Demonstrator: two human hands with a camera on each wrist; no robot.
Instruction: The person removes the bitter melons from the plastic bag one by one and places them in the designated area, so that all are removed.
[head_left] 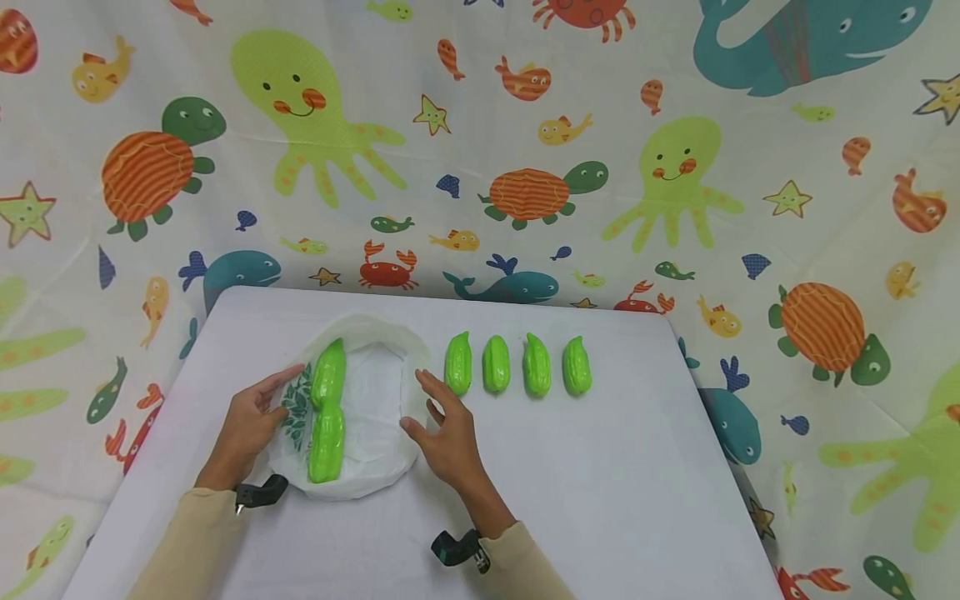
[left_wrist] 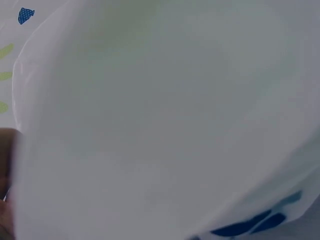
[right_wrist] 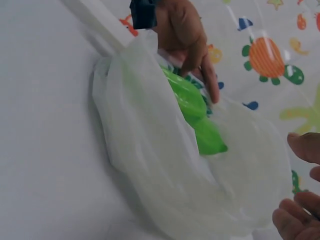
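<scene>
A white pliable bag (head_left: 378, 483) with a dark green leaf print lies on the table, its mouth spread wide. Inside, along its left side, two glossy green gourd-like vegetables sit end to end, the far one (head_left: 328, 375) and the near one (head_left: 327, 446). My left hand (head_left: 251, 421) touches the bag's printed left side with index finger and thumb extended. At the right rim is my right hand (head_left: 453, 437), fingers spread and loosely bent, holding nothing. In the left wrist view, the bag's pale wall (left_wrist: 160, 120) covers nearly everything.
Several similar green vegetables stand in a row right of the bag, from the leftmost (head_left: 458, 364) to the rightmost (head_left: 577, 367). The white table (head_left: 600, 483) ends at the back against a curtain (head_left: 465, 108) printed with sea animals.
</scene>
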